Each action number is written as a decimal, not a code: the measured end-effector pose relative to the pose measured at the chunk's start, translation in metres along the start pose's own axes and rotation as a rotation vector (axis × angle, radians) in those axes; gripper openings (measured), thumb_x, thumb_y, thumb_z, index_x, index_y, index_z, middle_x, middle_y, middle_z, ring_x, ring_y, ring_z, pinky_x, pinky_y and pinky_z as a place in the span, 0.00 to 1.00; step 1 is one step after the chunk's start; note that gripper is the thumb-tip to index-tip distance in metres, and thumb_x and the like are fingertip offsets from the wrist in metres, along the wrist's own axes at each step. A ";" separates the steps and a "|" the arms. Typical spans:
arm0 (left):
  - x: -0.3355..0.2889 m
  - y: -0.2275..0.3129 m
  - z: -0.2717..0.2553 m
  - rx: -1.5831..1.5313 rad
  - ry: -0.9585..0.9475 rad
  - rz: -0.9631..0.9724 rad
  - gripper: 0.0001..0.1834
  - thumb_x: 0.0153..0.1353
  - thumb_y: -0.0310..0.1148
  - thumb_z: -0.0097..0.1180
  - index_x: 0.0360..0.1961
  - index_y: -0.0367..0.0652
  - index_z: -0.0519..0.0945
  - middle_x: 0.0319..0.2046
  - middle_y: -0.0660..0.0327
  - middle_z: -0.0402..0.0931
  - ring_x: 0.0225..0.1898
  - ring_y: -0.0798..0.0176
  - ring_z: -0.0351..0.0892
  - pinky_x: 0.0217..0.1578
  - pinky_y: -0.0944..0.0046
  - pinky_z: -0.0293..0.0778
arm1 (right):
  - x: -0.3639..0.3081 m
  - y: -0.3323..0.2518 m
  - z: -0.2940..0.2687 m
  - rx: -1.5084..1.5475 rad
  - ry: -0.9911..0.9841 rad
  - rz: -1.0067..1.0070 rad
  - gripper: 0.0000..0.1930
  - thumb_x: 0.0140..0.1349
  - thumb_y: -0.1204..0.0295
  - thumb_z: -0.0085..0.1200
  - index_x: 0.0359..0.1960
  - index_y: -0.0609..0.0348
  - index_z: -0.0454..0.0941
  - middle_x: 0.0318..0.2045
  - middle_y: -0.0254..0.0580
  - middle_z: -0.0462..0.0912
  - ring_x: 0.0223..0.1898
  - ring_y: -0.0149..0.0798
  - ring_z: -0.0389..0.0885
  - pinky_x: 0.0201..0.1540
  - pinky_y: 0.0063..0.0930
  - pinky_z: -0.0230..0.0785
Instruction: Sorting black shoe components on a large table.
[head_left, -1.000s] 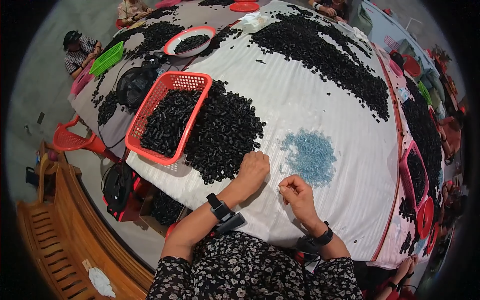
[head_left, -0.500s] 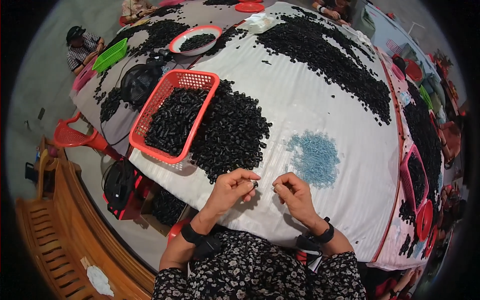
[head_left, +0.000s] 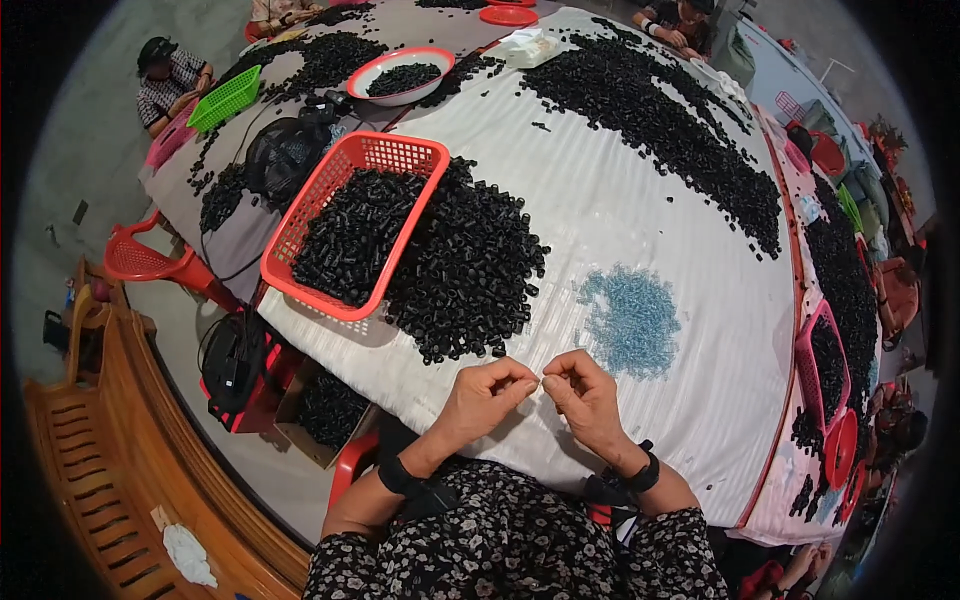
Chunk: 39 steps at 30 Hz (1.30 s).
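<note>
My left hand point(head_left: 482, 405) is closed in a pinch, its fingertips round a small black plastic piece that they now almost wholly cover. My right hand point(head_left: 588, 400) is pinched too, and its fingertips meet the left ones above the white cloth. Whatever the right fingers hold is too small to make out. Just beyond my left hand spreads a heap of small black plastic pieces point(head_left: 470, 270). A pile of small clear bluish pieces point(head_left: 632, 320) lies beyond my right hand.
A red basket point(head_left: 437, 165) full of black pieces stands at the left heap's edge. Farther off are a red-rimmed basin point(head_left: 442, 58), a green basket point(head_left: 226, 98) and a long black heap point(head_left: 660, 120). A wooden bench point(head_left: 190, 440) is at lower left. Other people sit around the table.
My hands have come together, left hand moving right, until the fingertips meet. The black piece that showed at my left fingertips is now covered. The view has shifted slightly.
</note>
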<state>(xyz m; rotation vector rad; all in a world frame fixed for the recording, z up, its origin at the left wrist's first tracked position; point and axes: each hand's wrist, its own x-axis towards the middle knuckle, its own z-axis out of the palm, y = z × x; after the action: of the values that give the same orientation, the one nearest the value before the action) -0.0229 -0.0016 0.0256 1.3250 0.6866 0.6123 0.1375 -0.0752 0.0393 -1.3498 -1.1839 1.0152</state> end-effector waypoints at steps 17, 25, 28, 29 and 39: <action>-0.003 -0.005 -0.010 -0.296 -0.015 -0.051 0.11 0.62 0.26 0.50 0.44 0.35 0.71 0.30 0.59 0.77 0.30 0.71 0.75 0.35 0.71 0.73 | 0.004 -0.004 -0.014 0.172 -0.005 0.037 0.05 0.62 0.75 0.50 0.37 0.64 0.72 0.30 0.33 0.73 0.28 0.23 0.72 0.32 0.18 0.69; -0.007 -0.007 -0.012 -0.291 0.004 -0.028 0.10 0.58 0.25 0.56 0.40 0.34 0.74 0.30 0.63 0.76 0.28 0.75 0.73 0.31 0.75 0.72 | 0.008 -0.010 0.000 0.189 -0.101 0.086 0.07 0.63 0.71 0.51 0.35 0.63 0.73 0.25 0.30 0.73 0.22 0.21 0.70 0.24 0.15 0.64; -0.009 -0.004 -0.011 -0.158 0.028 0.002 0.10 0.56 0.24 0.57 0.40 0.35 0.74 0.28 0.65 0.75 0.26 0.78 0.72 0.27 0.78 0.70 | 0.013 -0.011 0.005 0.098 -0.105 0.006 0.07 0.63 0.71 0.52 0.35 0.62 0.74 0.24 0.29 0.73 0.22 0.20 0.70 0.23 0.15 0.64; -0.009 -0.003 -0.011 -0.159 0.030 0.002 0.10 0.56 0.24 0.57 0.40 0.35 0.74 0.28 0.65 0.75 0.26 0.78 0.72 0.27 0.78 0.70 | 0.014 -0.011 0.005 0.018 -0.120 -0.031 0.07 0.63 0.70 0.52 0.35 0.62 0.74 0.25 0.30 0.73 0.22 0.20 0.70 0.24 0.14 0.64; -0.006 -0.011 -0.010 -0.094 0.142 0.017 0.08 0.52 0.22 0.60 0.34 0.37 0.75 0.26 0.70 0.73 0.27 0.81 0.69 0.27 0.80 0.66 | 0.010 -0.010 0.009 0.047 -0.095 -0.003 0.04 0.62 0.74 0.50 0.35 0.62 0.74 0.29 0.30 0.73 0.25 0.21 0.72 0.27 0.13 0.65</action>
<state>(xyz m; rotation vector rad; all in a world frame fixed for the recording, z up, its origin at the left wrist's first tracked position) -0.0345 -0.0014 0.0139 1.2092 0.7532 0.7496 0.1295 -0.0640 0.0490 -1.2749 -1.2238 1.1090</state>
